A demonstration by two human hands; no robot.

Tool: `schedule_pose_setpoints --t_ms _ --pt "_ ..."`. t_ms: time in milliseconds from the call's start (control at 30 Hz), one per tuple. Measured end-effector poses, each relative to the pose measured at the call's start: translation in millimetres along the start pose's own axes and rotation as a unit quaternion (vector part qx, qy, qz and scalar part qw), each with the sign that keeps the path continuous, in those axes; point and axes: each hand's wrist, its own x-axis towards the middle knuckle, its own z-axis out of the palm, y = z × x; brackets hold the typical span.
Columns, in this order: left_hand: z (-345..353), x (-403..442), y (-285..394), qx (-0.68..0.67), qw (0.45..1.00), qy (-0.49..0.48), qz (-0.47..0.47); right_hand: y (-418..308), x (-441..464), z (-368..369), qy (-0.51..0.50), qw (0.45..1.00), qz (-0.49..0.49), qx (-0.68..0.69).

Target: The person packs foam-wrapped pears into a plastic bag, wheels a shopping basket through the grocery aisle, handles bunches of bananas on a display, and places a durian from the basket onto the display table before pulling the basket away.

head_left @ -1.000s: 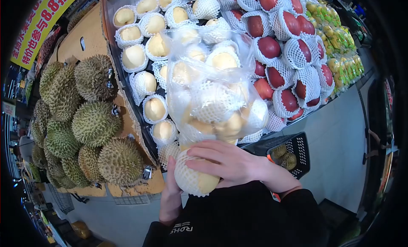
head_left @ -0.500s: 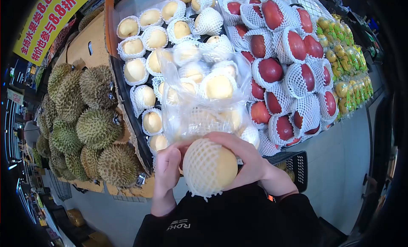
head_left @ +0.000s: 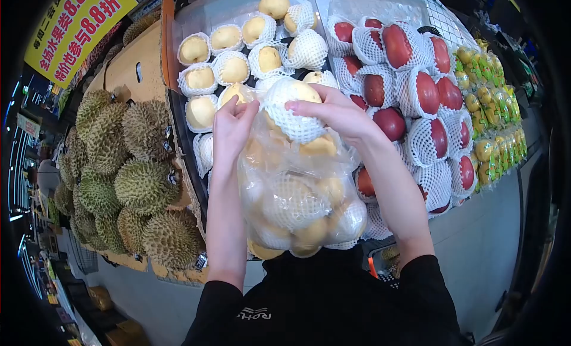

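The work in hand, as far as the pose tells, is working a netted pale fruit [head_left: 289,124] into the far end of a clear plastic bag [head_left: 282,176], which bulges with more netted fruit. The right hand [head_left: 339,113] holds that fruit, thumb across its net; the left hand [head_left: 237,121] has its fingertips drawn together at the bag's far left corner, seemingly pinching the film, though the exact grip cannot be told. Nor can it be told whether the fruit is already past the bag's rim.

To do this well, the left hand should keep the rim stretched away from the fruit, and the right should lower it gently, so that the foam net neither snags on the film nor rolls up. Setting it down against the bagged fruit, rather than dropping it, would spare both from bruises. The bag's near end sags toward the person's body, so its weight deserves watching.

Compared with 0.5 s ago, when both hands cupped the fruit at the bag's near end, the fruit is now at its far end, in 1 hand. The left hand has let go of it, and the bag's load lies closer to the body.
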Motion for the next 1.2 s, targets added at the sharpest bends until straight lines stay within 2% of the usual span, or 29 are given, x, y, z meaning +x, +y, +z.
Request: schedule_pose_setpoints --t_ms 67,167,233,333,400,467,500,600,633,667,700,733,800,833,867,900,967,1033,1100,1167,1200 --pt "1 4 -8 -0.014 1.000 0.016 0.010 14 19 2 -0.010 0.999 -0.015 -0.029" --pt "-10 9 -19 -0.023 1.000 -0.010 -0.001 33 47 -2 -0.019 0.991 0.007 -0.132" --pt "-11 6 -14 0.008 0.999 -0.010 0.040 39 59 -4 -0.010 0.989 0.000 -0.147" --pt "-2 4 -16 -0.025 0.999 0.035 0.033 36 59 -3 -0.006 0.988 0.002 -0.153" --pt "0 2 -17 -0.021 0.998 0.045 0.024 39 55 -6 0.056 0.981 -0.041 -0.180" --pt "-1 -1 -13 0.036 0.999 -0.017 0.033 54 62 -23 0.056 0.974 -0.050 -0.212" --pt "2 -3 -15 0.065 0.993 0.006 0.100 54 59 -25 0.082 0.957 -0.075 -0.267" --pt "5 -3 -14 0.084 0.992 -0.005 0.095 54 49 -22 0.103 0.923 -0.118 -0.352" --pt "2 -3 -11 0.082 0.992 -0.003 0.094 51 44 -16 0.113 0.881 -0.152 -0.432" --pt "-1 -2 -6 0.073 0.994 -0.050 0.059 48 42 -12 0.124 0.832 -0.186 -0.508" --pt "-4 -2 -2 0.065 0.993 -0.097 0.026 49 42 -11 0.124 0.831 -0.186 -0.509" --pt "-4 -1 -6 0.064 0.993 -0.097 0.028 50 43 -11 0.120 0.817 -0.194 -0.529" --pt "-2 2 -21 -0.041 0.996 -0.035 0.065 51 44 -9 0.117 0.803 -0.203 -0.549" --pt "-1 3 -26 -0.041 0.996 -0.037 0.065 52 44 -7 0.114 0.778 -0.219 -0.578" --pt "-1 6 -32 -0.093 0.994 0.001 0.051 53 44 -5 0.111 0.752 -0.235 -0.605" --pt "0 9 -34 -0.146 0.988 0.039 0.036 52 45 -2 0.113 0.752 -0.235 -0.605" --pt "1 17 -40 -0.179 0.982 0.039 0.042 47 43 2 0.063 0.688 -0.301 -0.657" --pt "2 23 -39 -0.212 0.975 0.041 0.044 47 43 1 0.061 0.671 -0.309 -0.672" --pt "1 27 -38 -0.215 0.976 0.034 0.007 44 44 2 0.053 0.652 -0.321 -0.685" --pt "1 24 -43 -0.206 0.978 0.032 0.027 42 41 0 0.057 0.693 -0.258 -0.671" --pt "2 21 -38 -0.198 0.979 0.026 0.049 43 42 0 0.057 0.696 -0.256 -0.669"
